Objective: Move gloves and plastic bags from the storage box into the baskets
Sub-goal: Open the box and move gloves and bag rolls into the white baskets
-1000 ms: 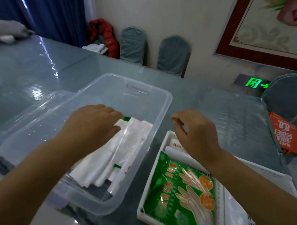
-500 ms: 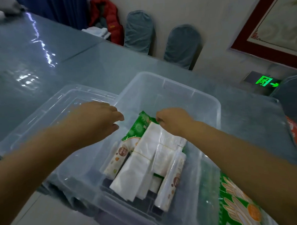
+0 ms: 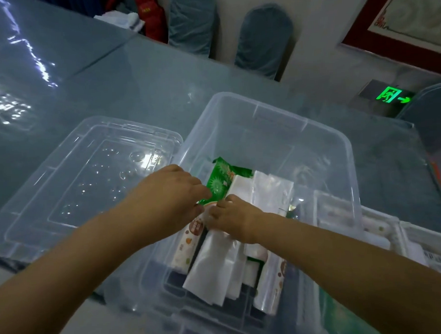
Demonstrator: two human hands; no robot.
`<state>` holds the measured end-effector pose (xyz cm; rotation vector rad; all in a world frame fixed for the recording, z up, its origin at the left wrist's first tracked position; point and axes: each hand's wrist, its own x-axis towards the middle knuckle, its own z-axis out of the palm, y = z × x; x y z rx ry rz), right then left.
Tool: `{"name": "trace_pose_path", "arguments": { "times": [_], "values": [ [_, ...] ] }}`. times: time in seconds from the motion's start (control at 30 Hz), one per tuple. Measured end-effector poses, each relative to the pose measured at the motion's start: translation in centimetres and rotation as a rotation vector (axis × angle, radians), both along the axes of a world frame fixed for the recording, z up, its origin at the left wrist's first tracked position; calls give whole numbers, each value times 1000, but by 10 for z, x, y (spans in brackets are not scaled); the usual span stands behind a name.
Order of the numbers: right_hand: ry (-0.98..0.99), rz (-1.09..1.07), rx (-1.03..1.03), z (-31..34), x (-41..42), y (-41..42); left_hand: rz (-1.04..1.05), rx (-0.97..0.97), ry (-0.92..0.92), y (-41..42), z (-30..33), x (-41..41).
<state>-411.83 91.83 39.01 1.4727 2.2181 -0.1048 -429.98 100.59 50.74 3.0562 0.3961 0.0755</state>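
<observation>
The clear storage box (image 3: 340,146) stands in the middle of the view with both my hands inside it. A green glove packet (image 3: 221,179) lies at the back of the pile, and my left hand (image 3: 170,194) pinches its near edge. White plastic bag bundles (image 3: 216,268) lie in front of it, and my right hand (image 3: 231,217) is closed on the top of one. Printed bag rolls (image 3: 188,240) flank the bundles. The white baskets (image 3: 378,225) sit to the right, partly seen through the box wall.
The box's clear lid (image 3: 88,172) lies flat to the left on the grey-blue table (image 3: 135,82). Covered chairs (image 3: 262,38) stand against the far wall. A green exit sign (image 3: 392,96) glows at the right.
My right hand came from over the basket into the box and now grips a white bundle. My left hand shifted right onto the green packet. The view moved left.
</observation>
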Motion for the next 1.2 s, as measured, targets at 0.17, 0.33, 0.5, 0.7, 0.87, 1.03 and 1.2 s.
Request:
{"name": "trace_pose_path", "arguments": {
  "times": [0.17, 0.33, 0.5, 0.7, 0.87, 1.03, 1.2],
  "values": [
    [-94, 31, 3, 4, -1, 1, -9, -6, 12, 1, -2, 1],
    [-122, 61, 4, 12, -8, -1, -2, -22, 10, 1, -1, 3],
    [-172, 178, 66, 34, -2, -14, 13, -29, 27, -2, 0, 2],
    [66, 176, 551, 91, 25, -48, 21, -55, 21, -2, 14, 4],
    [46, 66, 906, 134, 67, -86, 70, -88, 78, 1, 18, 42],
    [16, -71, 1160, 141, 97, -117, 37, -99, 363, -24, -27, 107],
    [56, -189, 1188, 128, 104, -138, 219, -389, 474, -62, -81, 136]
  ]
}}
